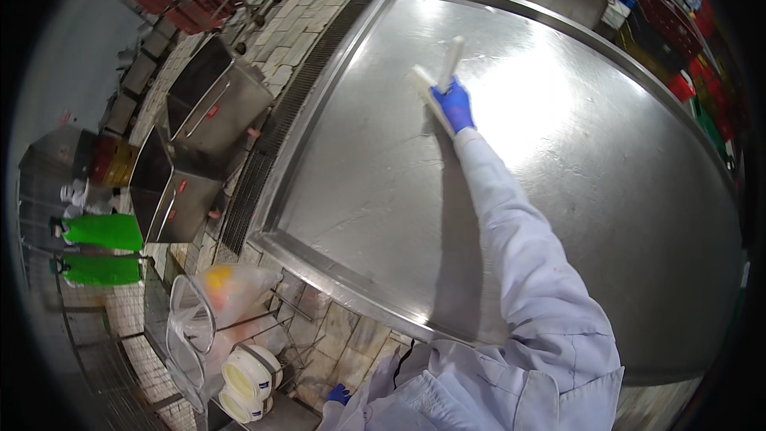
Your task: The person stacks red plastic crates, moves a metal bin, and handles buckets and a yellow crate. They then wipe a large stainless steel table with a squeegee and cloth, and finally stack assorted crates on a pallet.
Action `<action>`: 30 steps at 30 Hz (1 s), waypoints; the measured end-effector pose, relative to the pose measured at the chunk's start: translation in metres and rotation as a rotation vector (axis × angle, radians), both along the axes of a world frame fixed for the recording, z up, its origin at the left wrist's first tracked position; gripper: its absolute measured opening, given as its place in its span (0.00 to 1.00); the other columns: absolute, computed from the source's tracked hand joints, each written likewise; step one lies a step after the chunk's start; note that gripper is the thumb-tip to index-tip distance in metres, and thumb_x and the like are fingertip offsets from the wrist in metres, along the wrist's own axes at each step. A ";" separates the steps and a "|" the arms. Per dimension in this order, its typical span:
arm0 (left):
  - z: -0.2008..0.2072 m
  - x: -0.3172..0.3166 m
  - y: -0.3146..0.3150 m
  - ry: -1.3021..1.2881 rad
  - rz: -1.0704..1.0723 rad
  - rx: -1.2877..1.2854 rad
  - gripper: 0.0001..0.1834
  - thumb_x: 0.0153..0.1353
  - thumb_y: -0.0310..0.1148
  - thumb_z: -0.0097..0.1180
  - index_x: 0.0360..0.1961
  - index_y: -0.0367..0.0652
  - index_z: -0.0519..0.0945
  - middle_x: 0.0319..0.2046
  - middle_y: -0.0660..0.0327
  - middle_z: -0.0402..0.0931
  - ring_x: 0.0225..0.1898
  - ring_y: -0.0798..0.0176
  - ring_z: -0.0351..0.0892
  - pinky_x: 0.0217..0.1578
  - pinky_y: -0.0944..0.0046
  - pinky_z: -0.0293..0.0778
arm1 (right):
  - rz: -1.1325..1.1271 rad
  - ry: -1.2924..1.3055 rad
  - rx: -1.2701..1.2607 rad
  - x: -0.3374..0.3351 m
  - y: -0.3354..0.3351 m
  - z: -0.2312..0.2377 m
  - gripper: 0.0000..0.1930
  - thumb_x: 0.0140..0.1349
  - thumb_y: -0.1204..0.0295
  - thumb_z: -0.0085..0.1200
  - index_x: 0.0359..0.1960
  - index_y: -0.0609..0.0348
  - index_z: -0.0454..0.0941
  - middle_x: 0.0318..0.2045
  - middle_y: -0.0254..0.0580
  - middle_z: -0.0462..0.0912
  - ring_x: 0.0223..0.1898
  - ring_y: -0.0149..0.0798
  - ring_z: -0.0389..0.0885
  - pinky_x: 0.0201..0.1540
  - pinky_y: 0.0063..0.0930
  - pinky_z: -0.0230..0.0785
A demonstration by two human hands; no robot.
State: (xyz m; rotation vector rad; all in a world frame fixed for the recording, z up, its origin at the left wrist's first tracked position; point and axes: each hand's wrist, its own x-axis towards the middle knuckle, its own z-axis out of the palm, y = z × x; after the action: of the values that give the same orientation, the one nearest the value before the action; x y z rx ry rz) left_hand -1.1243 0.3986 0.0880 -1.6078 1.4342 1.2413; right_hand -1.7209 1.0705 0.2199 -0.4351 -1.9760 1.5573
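Observation:
A blue-gloved hand, my right hand [456,104], is closed around a white squeegee [453,60] over the far left part of a large steel table [367,160]. The squeegee's white bar slants down beside the fingers, close to the metal, and its end points away from me. Motion smears it slightly. Low in the picture, beside my white coat, my left hand [339,393] hangs off the table's near side. Its blue-gloved fingers are loosely apart, and nothing shows in them.
A raised rim [343,287] borders the wet tabletop. Steel tub carts [215,112] stand left, past a floor grate [275,144]. Near my left are a wire rack with plastic bags [231,287] and white buckets [247,375]. Crates [666,24] are stacked far right.

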 end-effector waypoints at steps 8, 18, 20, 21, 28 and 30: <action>-0.026 0.128 -0.049 0.217 -0.638 -0.050 0.18 0.57 0.42 0.51 0.47 0.47 0.74 0.34 0.58 0.78 0.37 0.55 0.78 0.33 0.54 0.74 | 0.297 -0.081 0.233 0.040 -0.275 0.011 0.18 0.50 0.65 0.61 0.38 0.62 0.73 0.32 0.53 0.80 0.35 0.52 0.80 0.38 0.38 0.69; -0.049 0.236 -0.064 0.153 -0.264 0.007 0.17 0.59 0.43 0.48 0.47 0.49 0.73 0.38 0.59 0.76 0.41 0.56 0.76 0.36 0.55 0.72 | 0.471 -0.189 0.046 0.134 -0.383 0.023 0.22 0.51 0.64 0.61 0.44 0.64 0.73 0.34 0.50 0.81 0.37 0.44 0.81 0.40 0.34 0.69; -0.056 0.243 -0.074 0.167 -0.234 0.016 0.17 0.59 0.43 0.47 0.48 0.50 0.73 0.39 0.60 0.76 0.42 0.56 0.75 0.36 0.55 0.72 | 0.498 -0.200 0.081 0.152 -0.399 0.020 0.22 0.51 0.64 0.61 0.44 0.65 0.73 0.34 0.49 0.82 0.37 0.42 0.81 0.41 0.33 0.70; -0.058 0.246 -0.078 0.166 -0.215 0.016 0.17 0.59 0.43 0.47 0.48 0.50 0.73 0.40 0.60 0.76 0.42 0.56 0.75 0.36 0.55 0.71 | 0.522 -0.224 0.080 0.159 -0.409 0.025 0.22 0.51 0.64 0.61 0.44 0.65 0.73 0.34 0.49 0.82 0.37 0.42 0.81 0.41 0.33 0.70; -0.066 0.262 -0.094 0.147 -0.064 0.078 0.17 0.61 0.44 0.45 0.48 0.52 0.72 0.43 0.61 0.74 0.45 0.56 0.73 0.38 0.56 0.70 | 0.621 -0.204 0.043 0.191 -0.426 0.073 0.20 0.53 0.66 0.62 0.43 0.68 0.74 0.33 0.43 0.81 0.33 0.33 0.78 0.38 0.27 0.69; -0.066 0.249 -0.095 0.145 -0.057 0.099 0.17 0.61 0.44 0.45 0.48 0.52 0.72 0.44 0.61 0.74 0.45 0.56 0.72 0.39 0.56 0.70 | 0.673 -0.157 0.030 0.208 -0.439 0.094 0.20 0.54 0.65 0.61 0.43 0.68 0.73 0.34 0.43 0.81 0.34 0.33 0.78 0.38 0.27 0.69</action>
State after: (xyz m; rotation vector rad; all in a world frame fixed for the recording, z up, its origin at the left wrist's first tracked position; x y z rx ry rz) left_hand -0.8752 0.3036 0.0223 -1.4265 1.4710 1.3973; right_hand -1.5130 0.6315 0.3140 0.1554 -2.4160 1.9202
